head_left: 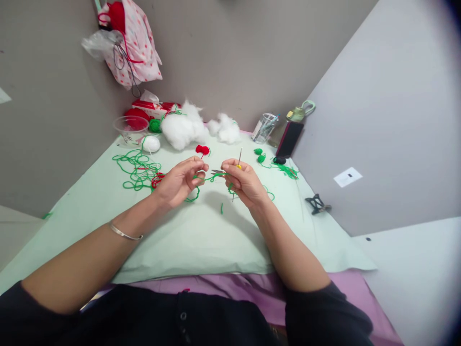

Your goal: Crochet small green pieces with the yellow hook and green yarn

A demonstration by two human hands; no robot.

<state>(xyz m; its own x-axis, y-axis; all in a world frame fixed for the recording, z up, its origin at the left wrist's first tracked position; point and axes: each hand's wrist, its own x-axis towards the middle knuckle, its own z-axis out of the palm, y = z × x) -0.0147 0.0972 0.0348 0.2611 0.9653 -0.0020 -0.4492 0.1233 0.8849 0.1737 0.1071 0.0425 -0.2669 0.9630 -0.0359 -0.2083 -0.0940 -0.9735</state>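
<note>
Near the middle of the table, my left hand point(182, 181) is closed with fingertips pinching green yarn point(213, 178). The strand stretches across to my right hand point(243, 180), which is closed around a thin crochet hook point(240, 154) held nearly upright. Something small and yellow shows at the right fingers; whether it belongs to the hook or the scissors I cannot tell. Scissors blades point(217, 172) show between the hands, their handles hidden behind the right hand. Beyond them lies a small red crocheted piece point(202, 150). A short green yarn scrap point(222, 208) is on the cloth below.
Tangled green yarn point(135, 168) lies left, by a plastic tub point(131, 137) and white ball point(151, 143). White stuffing point(183, 126) sits at the back. To the right are a clear cup point(265, 127), a phone point(290, 138), green crocheted pieces point(261, 158) and a black stand point(317, 204).
</note>
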